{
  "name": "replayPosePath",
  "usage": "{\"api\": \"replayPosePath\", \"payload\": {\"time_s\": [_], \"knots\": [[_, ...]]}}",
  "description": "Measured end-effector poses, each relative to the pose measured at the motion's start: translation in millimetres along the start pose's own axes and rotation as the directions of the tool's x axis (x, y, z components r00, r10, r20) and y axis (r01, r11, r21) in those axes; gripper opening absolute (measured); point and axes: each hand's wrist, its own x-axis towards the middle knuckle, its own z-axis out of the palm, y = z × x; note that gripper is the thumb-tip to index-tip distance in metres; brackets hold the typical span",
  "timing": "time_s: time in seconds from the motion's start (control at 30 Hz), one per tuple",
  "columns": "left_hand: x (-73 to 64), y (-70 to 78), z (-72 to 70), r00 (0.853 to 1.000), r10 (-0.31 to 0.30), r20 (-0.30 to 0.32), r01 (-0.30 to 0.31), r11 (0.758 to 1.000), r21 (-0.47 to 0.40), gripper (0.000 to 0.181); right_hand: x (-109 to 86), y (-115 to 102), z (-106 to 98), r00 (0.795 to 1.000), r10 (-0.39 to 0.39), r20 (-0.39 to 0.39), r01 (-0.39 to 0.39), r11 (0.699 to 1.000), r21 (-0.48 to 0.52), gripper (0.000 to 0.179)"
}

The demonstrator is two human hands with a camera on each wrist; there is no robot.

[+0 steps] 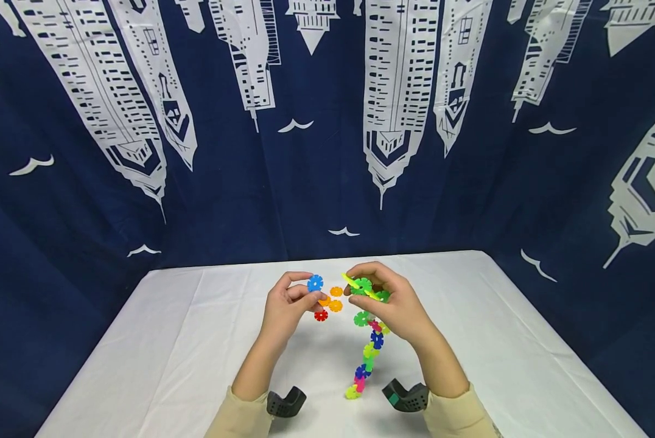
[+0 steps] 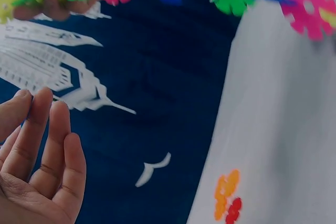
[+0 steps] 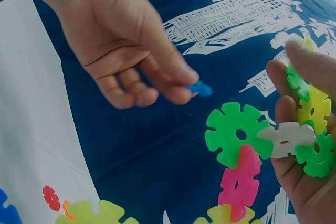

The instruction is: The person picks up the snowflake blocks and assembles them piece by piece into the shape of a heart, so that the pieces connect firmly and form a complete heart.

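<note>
My left hand (image 1: pixel 285 307) pinches a blue notched snowflake disc (image 1: pixel 315 283) between thumb and index finger. In the right wrist view the same blue disc (image 3: pixel 202 88) shows edge-on at the fingertips. My right hand (image 1: pixel 395 301) holds the upper end of a chain of interlocked snowflake discs (image 1: pixel 377 339). In the right wrist view, green and yellow discs lie in that palm, joined through a white disc (image 3: pixel 286 139) to a large green disc (image 3: pixel 226 129) and a pink disc (image 3: pixel 233 182). The chain hangs down toward the body in multicoloured links. The two hands are apart.
Several loose orange discs (image 1: pixel 335 306) and a red disc (image 1: pixel 321 316) lie on the white-covered table (image 1: pixel 196 340). Behind the table hangs a dark blue curtain (image 1: pixel 240 201) with white building prints. Each wrist wears a black camera mount (image 1: pixel 286 403).
</note>
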Motion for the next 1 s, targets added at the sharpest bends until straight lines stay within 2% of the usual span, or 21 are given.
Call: {"api": "replayPosePath", "payload": {"time_s": [0.23, 0.47, 0.67, 0.83, 1.0], "knots": [[-9.7, 20.9, 4.2, 0.999, 0.019, 0.051, -0.015, 0.996, -0.083, 0.037, 0.1, 3, 0, 0.992, -0.106, -0.064, 0.107, 0.994, 0.016, 0.026], [-15.0, 29.4, 4.8, 0.991, 0.097, 0.093, -0.086, 0.990, -0.114, 0.033, -0.1, -2, 1, 0.986, -0.094, -0.135, 0.089, 0.995, -0.043, 0.033], [-19.2, 35.1, 7.3, 0.981, 0.174, 0.090, -0.161, 0.977, -0.137, 0.028, 0.7, -5, 3, 0.983, -0.119, -0.142, 0.105, 0.989, -0.105, 0.036], [-22.4, 39.0, 11.5, 0.965, 0.243, 0.094, -0.230, 0.964, -0.130, 0.029, 0.5, -4, 3, 0.986, -0.119, -0.113, 0.109, 0.989, -0.097, 0.035], [-24.5, 40.7, 14.7, 0.940, 0.328, 0.094, -0.318, 0.942, -0.111, 0.029, -0.6, -5, 3, 0.990, -0.104, -0.096, 0.095, 0.991, -0.091, 0.034]]}}
